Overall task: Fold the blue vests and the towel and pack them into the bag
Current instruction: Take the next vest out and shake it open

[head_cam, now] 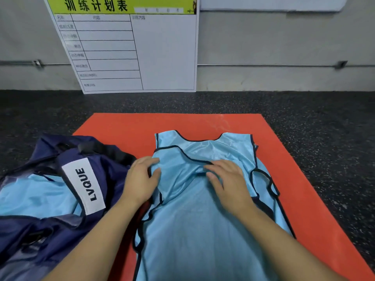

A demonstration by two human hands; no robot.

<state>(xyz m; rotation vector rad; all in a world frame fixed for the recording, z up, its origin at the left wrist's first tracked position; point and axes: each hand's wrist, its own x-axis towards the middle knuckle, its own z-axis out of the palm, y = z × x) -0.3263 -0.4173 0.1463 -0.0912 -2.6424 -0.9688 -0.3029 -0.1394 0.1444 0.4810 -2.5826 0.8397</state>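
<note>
I see the shiny light-blue mesh vest [194, 209] flat mid orange foam mat [125, 126]; my left hand [140, 179] fingers pinch its fold, right hand [227, 181] fingers curl gripping fabric, likely mid-fold; navy nylon bag [60, 189] at mat's left edge.

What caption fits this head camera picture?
Both hands, left and right, hold a blue vest on an orange mat beside a navy bag.
</note>
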